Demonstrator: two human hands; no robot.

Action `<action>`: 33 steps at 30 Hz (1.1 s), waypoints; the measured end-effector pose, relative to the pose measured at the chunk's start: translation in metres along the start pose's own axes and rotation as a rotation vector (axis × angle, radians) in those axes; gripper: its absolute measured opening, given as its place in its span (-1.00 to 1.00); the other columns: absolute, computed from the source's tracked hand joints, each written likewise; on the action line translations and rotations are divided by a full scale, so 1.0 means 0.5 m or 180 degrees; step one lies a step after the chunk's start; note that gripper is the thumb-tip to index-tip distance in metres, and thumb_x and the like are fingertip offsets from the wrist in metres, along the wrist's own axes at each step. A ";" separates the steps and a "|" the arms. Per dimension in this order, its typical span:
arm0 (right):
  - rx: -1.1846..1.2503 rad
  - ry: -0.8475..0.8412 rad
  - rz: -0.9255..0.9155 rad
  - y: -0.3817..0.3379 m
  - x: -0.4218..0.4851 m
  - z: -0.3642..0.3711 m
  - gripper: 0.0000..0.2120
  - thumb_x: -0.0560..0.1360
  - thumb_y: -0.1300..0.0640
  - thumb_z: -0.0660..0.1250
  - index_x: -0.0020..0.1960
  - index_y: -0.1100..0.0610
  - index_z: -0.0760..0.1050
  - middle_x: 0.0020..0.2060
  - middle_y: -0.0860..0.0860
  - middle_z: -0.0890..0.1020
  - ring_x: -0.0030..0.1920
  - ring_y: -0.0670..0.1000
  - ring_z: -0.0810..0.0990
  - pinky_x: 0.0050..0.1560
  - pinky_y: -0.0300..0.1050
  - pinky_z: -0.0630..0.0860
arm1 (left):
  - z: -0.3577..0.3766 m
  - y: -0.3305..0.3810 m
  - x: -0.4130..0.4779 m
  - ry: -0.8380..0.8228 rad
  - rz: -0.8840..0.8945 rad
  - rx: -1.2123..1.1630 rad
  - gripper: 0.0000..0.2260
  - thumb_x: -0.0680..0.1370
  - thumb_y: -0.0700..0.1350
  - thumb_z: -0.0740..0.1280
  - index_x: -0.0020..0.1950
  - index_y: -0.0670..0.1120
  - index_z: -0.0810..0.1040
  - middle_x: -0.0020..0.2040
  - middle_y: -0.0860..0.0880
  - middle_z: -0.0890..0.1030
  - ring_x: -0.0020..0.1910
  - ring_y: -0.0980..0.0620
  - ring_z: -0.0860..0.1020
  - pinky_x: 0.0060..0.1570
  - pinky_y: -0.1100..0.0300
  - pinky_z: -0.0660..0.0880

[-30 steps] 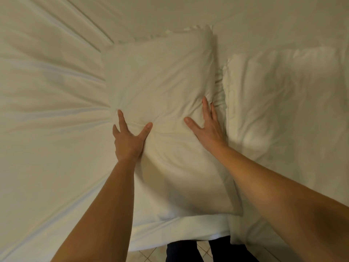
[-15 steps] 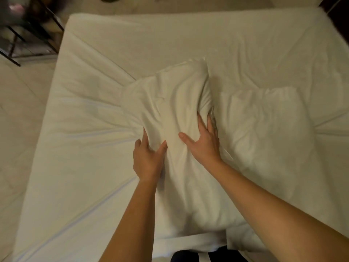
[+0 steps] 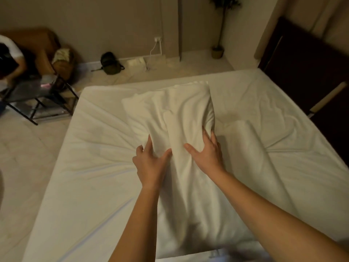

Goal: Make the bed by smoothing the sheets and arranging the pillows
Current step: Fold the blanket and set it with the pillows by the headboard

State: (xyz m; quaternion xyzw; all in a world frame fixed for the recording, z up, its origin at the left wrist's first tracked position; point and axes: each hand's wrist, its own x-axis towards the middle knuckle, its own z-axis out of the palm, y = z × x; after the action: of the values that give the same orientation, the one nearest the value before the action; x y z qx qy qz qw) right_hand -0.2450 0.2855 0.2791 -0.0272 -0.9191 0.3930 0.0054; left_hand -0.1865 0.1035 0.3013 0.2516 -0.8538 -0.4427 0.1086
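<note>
Beige-walled bedroom, head view. Bed (image 3: 90,195) fills the middle, its white sheet (image 3: 264,95) wrinkled. Pillow (image 3: 175,114) lies lengthwise at the bed's centre, bunched up between both hands. Left hand (image 3: 151,165) pinches a fold on its left side between thumb and fingers. Right hand (image 3: 208,156) presses straight, spread fingers against its right edge. Second pillow (image 3: 256,148) lies flat just to the right. Behind the bed on the floor: dark backpack (image 3: 109,63), potted plant (image 3: 217,51). Seated person (image 3: 11,53) at far left.
</note>
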 end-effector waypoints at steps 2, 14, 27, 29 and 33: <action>0.0018 0.0110 -0.0005 0.034 -0.018 -0.064 -0.08 0.40 -0.48 0.31 0.61 -0.22 0.02 0.63 -0.06 0.06 0.52 0.18 0.25 0.46 0.17 0.32 | 0.028 0.039 -0.039 -0.0058 0.0002 -0.0078 -0.26 0.34 0.33 0.48 0.48 0.44 0.29 0.18 0.10 0.44 0.30 -0.07 0.35 0.05 0.02 0.44; -0.0632 0.0136 0.0038 0.418 -0.101 -0.473 -0.09 0.41 -0.45 0.31 0.63 -0.18 0.05 0.63 0.01 0.06 0.52 0.21 0.23 0.48 0.16 0.27 | 0.403 0.210 -0.362 -0.0681 -0.0646 -0.1159 -0.19 0.23 0.13 0.66 0.46 0.07 0.53 0.24 0.11 0.67 0.17 0.11 0.65 0.29 0.05 0.56; -0.0796 0.0171 0.0455 0.707 0.047 -0.768 -0.08 0.41 -0.47 0.30 0.62 -0.19 0.02 0.63 -0.01 0.08 0.50 0.25 0.26 0.45 0.22 0.33 | 0.759 0.441 -0.448 -0.1124 -0.0283 -0.1003 -0.26 0.28 0.14 0.60 0.45 0.10 0.53 0.16 0.18 0.67 0.16 0.17 0.63 0.24 0.15 0.57; -0.0766 0.0211 0.0471 0.738 0.090 -0.792 -0.09 0.41 -0.47 0.31 0.62 -0.21 0.02 0.63 -0.02 0.07 0.50 0.25 0.26 0.44 0.22 0.34 | 0.814 0.465 -0.420 -0.1149 -0.0224 -0.0900 -0.23 0.26 0.19 0.58 0.47 0.13 0.50 0.22 0.15 0.65 0.20 0.15 0.61 0.28 0.07 0.56; -0.0665 0.0287 0.0534 0.803 0.175 -0.839 -0.09 0.40 -0.45 0.33 0.61 -0.22 0.01 0.63 -0.05 0.07 0.52 0.24 0.23 0.44 0.22 0.34 | 0.918 0.527 -0.376 -0.1169 -0.0103 -0.0796 -0.23 0.28 0.20 0.57 0.48 0.14 0.48 0.24 0.15 0.61 0.23 0.11 0.59 0.29 0.02 0.55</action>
State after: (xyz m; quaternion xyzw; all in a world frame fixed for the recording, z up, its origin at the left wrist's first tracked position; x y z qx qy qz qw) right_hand -0.3011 0.8700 0.2778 -0.1220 -0.9484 0.2926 0.0110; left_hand -0.3018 0.6511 0.2537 0.1651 -0.7935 -0.5852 -0.0255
